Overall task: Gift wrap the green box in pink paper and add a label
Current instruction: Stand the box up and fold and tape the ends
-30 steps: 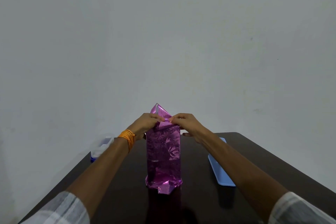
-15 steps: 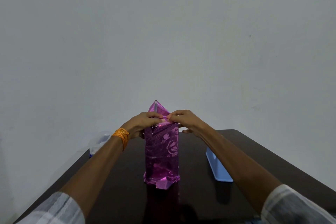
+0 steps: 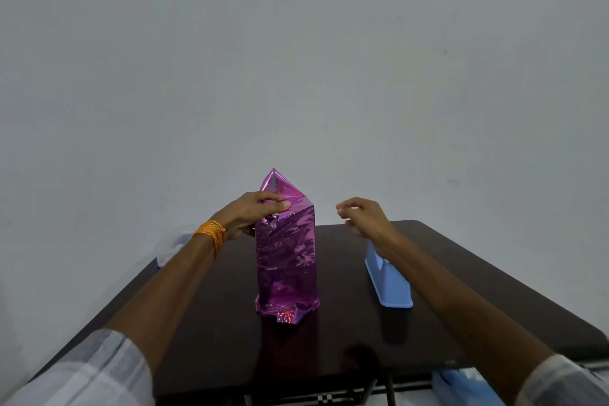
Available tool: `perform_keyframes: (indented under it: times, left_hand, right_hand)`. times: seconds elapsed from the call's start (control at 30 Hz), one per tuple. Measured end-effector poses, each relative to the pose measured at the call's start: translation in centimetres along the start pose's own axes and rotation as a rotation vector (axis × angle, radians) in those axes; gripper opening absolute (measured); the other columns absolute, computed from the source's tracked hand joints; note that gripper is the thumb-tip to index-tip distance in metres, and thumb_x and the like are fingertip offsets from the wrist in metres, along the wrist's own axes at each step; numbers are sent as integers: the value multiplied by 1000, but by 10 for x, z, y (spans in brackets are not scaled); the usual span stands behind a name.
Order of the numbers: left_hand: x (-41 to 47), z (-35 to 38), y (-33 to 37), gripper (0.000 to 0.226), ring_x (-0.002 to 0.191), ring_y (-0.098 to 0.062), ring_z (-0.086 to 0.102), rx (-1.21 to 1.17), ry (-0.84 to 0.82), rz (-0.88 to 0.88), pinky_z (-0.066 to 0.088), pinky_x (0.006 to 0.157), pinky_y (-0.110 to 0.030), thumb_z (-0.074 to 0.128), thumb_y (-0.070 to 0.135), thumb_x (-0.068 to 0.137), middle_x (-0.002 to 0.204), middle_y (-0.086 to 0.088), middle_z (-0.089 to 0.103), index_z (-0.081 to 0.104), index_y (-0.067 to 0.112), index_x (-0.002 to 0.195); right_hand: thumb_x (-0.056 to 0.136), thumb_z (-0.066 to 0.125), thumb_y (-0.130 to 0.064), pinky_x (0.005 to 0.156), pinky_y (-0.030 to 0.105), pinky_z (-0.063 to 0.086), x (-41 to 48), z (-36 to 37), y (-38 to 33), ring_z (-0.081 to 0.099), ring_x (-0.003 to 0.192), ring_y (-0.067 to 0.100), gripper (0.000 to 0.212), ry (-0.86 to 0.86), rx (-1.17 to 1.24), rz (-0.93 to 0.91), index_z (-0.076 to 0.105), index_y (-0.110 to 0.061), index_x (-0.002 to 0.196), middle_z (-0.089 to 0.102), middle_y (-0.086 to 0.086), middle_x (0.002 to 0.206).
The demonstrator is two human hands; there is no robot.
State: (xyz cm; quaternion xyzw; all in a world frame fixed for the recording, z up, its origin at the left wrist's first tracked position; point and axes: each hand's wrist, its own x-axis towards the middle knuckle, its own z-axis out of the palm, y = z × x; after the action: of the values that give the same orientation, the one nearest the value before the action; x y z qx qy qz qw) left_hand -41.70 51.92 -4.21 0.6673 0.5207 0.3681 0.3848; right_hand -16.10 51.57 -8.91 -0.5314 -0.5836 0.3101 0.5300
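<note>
At the far left edge of the dark brown table (image 3: 214, 323), a pale blue-and-white object (image 3: 171, 245) is partly hidden behind the left forearm and cannot be made out. A checked white sleeve (image 3: 82, 369) is cut off by the lower left corner. One band of orange thread (image 3: 212, 234) is worn on the left wrist.

The left hand (image 3: 253, 212) is laid on the upper left corner of the package, and the folded paper there is gripped under its curled fingers. The tall box wrapped in shiny pink foil paper (image 3: 285, 257) is stood upright on the middle of the table. The box itself is wholly covered, so its own colour is not seen. One pointed flap is raised at the top, and crumpled paper is spread at the foot.

The right hand (image 3: 365, 217) is held in the air to the right of the package, apart from it, with fingers loosely curled and nothing seen between them. Beneath its wrist one light blue plastic tray (image 3: 390, 280) is laid, its far end hidden by the forearm. A second sleeve (image 3: 560, 382) is cut off at the lower right, and a blurred blue thing (image 3: 461, 382) is seen below the table edge. Two hands and one package are counted.
</note>
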Motion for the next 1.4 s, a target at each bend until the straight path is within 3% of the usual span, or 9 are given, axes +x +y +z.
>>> perform_keyframes:
  times: [0.13, 0.27, 0.43, 0.53, 0.67, 0.9, 1.1, 1.23, 1.4]
  left_hand:
    - [0, 1, 0, 40, 97, -25, 65, -17, -3, 0, 58, 83, -45, 73, 39, 83, 113, -3, 60, 64, 26, 119]
    - [0, 1, 0, 37, 95, -25, 65, -27, 2, -2, 58, 81, -43, 74, 37, 82, 110, -4, 62, 65, 25, 116]
    - [-2, 2, 0, 31, 92, -26, 66, -35, 11, 5, 58, 77, -41, 72, 35, 85, 105, -4, 64, 65, 25, 113]
    - [-3, 2, 2, 29, 90, -26, 66, -40, 13, 10, 58, 72, -38, 71, 34, 86, 105, -5, 64, 64, 25, 112]
    - [-3, 2, 2, 19, 88, -25, 67, -32, 16, 16, 58, 67, -36, 70, 35, 86, 105, -5, 65, 65, 28, 103]
    - [-3, 1, 3, 16, 85, -24, 68, -40, 14, 16, 58, 64, -34, 70, 35, 86, 102, -6, 66, 65, 29, 100]
    - [-4, 2, 3, 29, 86, -25, 68, -50, 17, 21, 58, 71, -38, 70, 34, 87, 103, -6, 67, 64, 22, 113]
    - [-4, 3, 3, 27, 84, -24, 67, -55, 21, 28, 59, 74, -39, 70, 34, 87, 101, -6, 67, 65, 23, 111]
    - [-4, 4, 2, 20, 85, -25, 67, -67, 25, 36, 57, 82, -43, 70, 33, 87, 100, -7, 67, 65, 25, 106]
  right_hand:
    - [86, 65, -13, 62, 25, 44, -9, -41, 33, 58, 65, 9, 13, 128, -253, -11, 73, -9, 76, 68, -5, 73]
    - [82, 65, -9, 52, 28, 26, -18, -68, 58, 29, 45, 12, 45, 200, -439, 75, 36, -17, 47, 33, -3, 46]
    - [86, 69, -21, 51, 28, 27, -29, -80, 78, 33, 49, 14, 42, 218, -421, 233, 41, -15, 54, 40, 2, 54]
    - [90, 68, -26, 50, 29, 31, -33, -78, 76, 41, 54, 16, 28, 188, -231, 370, 61, -1, 79, 55, 9, 71]
    - [88, 72, -15, 47, 26, 27, -33, -74, 70, 37, 52, 14, 26, 165, -34, 421, 64, 3, 104, 60, 12, 81]
    - [84, 69, 4, 33, 18, 31, -29, -67, 55, 38, 52, 14, 24, 195, 51, 504, 59, 8, 105, 47, 9, 73]
    - [85, 68, 1, 47, 34, 54, -25, -57, 61, 51, 75, 22, 33, 228, 186, 513, 58, 6, 116, 49, 13, 92]
    - [87, 65, -4, 53, 39, 57, -25, -55, 57, 55, 96, 30, 36, 234, 179, 478, 54, 3, 121, 52, 18, 116]
    - [88, 66, -6, 55, 42, 58, -27, -56, 53, 55, 97, 29, 34, 239, 198, 441, 54, 3, 119, 51, 16, 120]
